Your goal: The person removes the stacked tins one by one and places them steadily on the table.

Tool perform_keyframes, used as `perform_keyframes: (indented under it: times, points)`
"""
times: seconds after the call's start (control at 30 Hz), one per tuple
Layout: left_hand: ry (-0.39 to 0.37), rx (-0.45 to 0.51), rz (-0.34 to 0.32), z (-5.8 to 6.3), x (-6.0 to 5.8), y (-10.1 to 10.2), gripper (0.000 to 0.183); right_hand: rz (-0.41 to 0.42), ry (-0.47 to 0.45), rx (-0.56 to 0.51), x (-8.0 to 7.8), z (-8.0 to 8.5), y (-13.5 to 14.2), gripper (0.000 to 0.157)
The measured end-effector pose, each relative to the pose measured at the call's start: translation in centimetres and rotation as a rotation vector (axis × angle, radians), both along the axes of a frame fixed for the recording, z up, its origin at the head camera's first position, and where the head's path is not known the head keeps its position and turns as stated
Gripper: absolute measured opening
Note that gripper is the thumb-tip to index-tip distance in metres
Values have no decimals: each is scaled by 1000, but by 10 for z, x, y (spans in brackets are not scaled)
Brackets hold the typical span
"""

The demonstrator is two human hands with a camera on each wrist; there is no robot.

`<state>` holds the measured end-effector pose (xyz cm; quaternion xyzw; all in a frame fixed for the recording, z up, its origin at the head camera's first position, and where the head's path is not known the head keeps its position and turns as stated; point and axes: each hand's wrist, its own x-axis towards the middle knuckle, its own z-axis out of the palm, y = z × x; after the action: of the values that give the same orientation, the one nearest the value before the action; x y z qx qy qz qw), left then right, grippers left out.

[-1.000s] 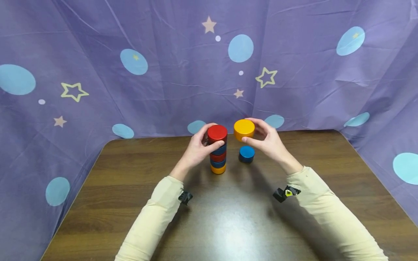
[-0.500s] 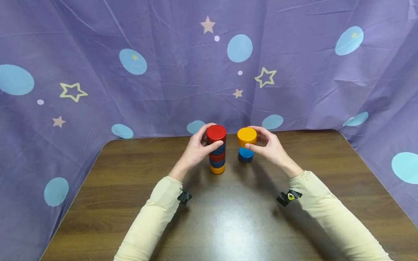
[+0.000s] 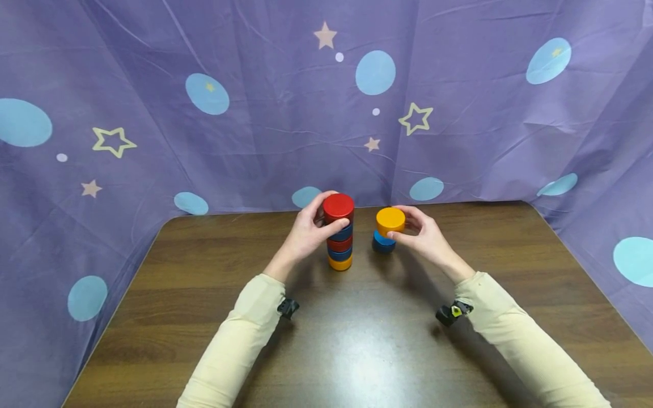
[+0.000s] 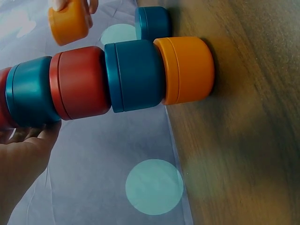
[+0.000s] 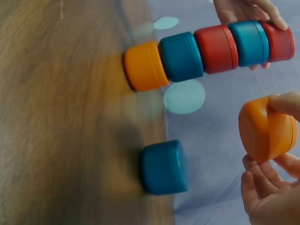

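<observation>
A stack of round lidded tins stands upright on the table: an orange tin (image 3: 340, 263) at the bottom, then a blue tin (image 4: 136, 75), a red tin (image 4: 80, 83), another blue tin (image 4: 33, 89) and a red tin (image 3: 339, 205) on top. My left hand (image 3: 306, 232) grips the stack near its top, thumb in front of the red tin. To its right, my right hand (image 3: 425, 238) holds a second orange tin (image 5: 265, 130) between thumb and fingers. Below that tin, apart from it, a single blue tin (image 5: 163, 168) sits on the table.
The wooden tabletop (image 3: 214, 272) reaches back to a purple curtain (image 3: 285, 113) with stars and blue dots. Both tin groups stand near the table's back edge, with a narrow gap between them. Wrist cameras sit on both cuffs.
My right hand has lowered the orange tin and shifted it slightly right, over the single blue tin. My left hand and the stack have stayed in place.
</observation>
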<state>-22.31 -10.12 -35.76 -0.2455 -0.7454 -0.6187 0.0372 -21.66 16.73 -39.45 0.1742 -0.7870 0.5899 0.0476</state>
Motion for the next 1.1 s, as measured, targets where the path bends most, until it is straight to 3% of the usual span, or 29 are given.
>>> perform_keyframes:
  times: [1.1]
  points:
    - [-18,38,-10,0,2,0,55,-122,-97,24,-1,-43,38,60]
